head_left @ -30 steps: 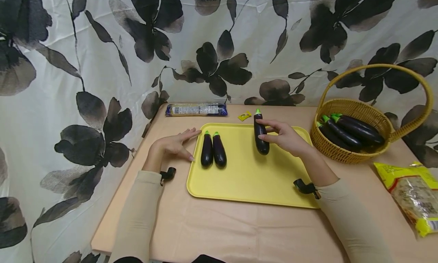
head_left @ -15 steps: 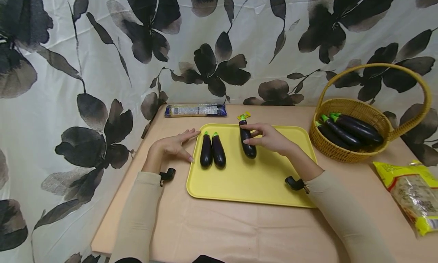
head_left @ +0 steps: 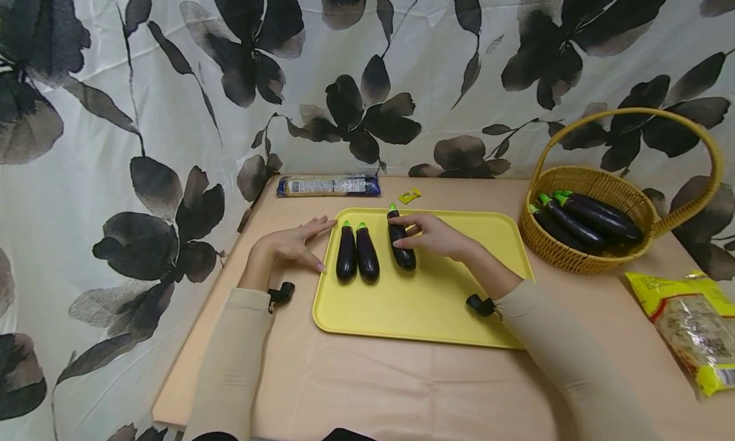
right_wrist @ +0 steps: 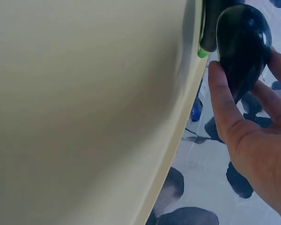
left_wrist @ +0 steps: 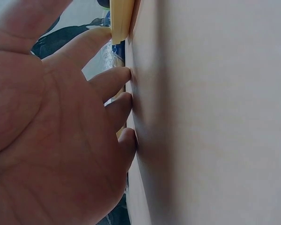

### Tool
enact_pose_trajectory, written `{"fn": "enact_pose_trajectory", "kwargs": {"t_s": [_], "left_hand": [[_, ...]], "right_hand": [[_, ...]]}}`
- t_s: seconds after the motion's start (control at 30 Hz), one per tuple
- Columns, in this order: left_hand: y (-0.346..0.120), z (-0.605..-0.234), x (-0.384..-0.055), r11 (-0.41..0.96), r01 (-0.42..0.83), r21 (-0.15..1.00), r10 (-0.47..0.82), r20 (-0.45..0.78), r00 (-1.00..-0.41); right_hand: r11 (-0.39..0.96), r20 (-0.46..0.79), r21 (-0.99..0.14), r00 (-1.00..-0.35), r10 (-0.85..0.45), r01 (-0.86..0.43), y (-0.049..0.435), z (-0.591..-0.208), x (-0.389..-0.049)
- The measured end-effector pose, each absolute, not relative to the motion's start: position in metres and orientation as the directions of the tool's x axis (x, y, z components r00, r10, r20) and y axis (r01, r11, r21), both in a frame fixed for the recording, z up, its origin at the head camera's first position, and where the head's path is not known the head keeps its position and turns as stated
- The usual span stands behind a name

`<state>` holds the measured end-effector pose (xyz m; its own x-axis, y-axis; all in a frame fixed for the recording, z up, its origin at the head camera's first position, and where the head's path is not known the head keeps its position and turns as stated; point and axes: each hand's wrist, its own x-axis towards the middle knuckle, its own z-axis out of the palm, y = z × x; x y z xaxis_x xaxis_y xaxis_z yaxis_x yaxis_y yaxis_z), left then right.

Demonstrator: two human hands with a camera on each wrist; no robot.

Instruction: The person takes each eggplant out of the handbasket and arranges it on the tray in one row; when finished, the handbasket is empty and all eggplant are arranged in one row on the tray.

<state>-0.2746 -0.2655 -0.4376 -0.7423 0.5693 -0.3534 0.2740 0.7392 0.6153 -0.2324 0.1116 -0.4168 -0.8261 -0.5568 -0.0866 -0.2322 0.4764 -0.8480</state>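
Note:
My right hand [head_left: 433,235] pinches a dark eggplant [head_left: 404,253] between thumb and fingers, low over the yellow tray [head_left: 436,313]. Its green stem points to the far side. Left of it, two more eggplants, one [head_left: 346,256] beside the other [head_left: 367,256], lie on the tray with their stems away from me. In the right wrist view the rounded end of the held eggplant [right_wrist: 243,42] faces the camera. My left hand [head_left: 289,244] lies at the tray's left rim, fingers fairly straight, thumb and index fingertips at the edge. In the left wrist view its other fingertips [left_wrist: 124,75] touch the tabletop.
At the right stands a wicker basket [head_left: 534,237] with a tall handle, holding several eggplants [head_left: 603,221]. A yellow food bag [head_left: 689,326] lies at the right edge. Behind the tray are a long blue-ended package [head_left: 327,186] and a small yellow packet [head_left: 409,195].
My right hand has carried the eggplant leftward and lower over the tray, closer to the two lying there. My left hand has stayed at the rim.

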Motion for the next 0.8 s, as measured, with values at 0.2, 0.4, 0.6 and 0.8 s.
{"fn": "enact_pose_trajectory", "kwargs": {"t_s": [0.2, 0.4, 0.6, 0.8], "left_hand": [[-0.265, -0.438, -0.274, 0.735, 0.272, 0.621, 0.572, -0.352, -0.741], [-0.266, -0.439, -0.274, 0.735, 0.271, 0.621, 0.570, -0.349, -0.744], [-0.266, -0.439, -0.274, 0.733, 0.274, 0.622, 0.572, -0.346, -0.744], [-0.266, -0.439, -0.274, 0.734, 0.274, 0.622, 0.570, -0.344, -0.746]], "right_hand": [[0.485, -0.107, -0.839, -0.798, -0.593, -0.247, 0.102, -0.423, -0.235], [0.488, -0.126, -0.840, -0.789, -0.601, -0.238, 0.096, -0.428, -0.237], [0.476, -0.154, -0.856, -0.781, -0.606, -0.201, 0.092, -0.427, -0.235], [0.464, -0.165, -0.869, -0.781, -0.603, -0.174, 0.090, -0.429, -0.235]]}}
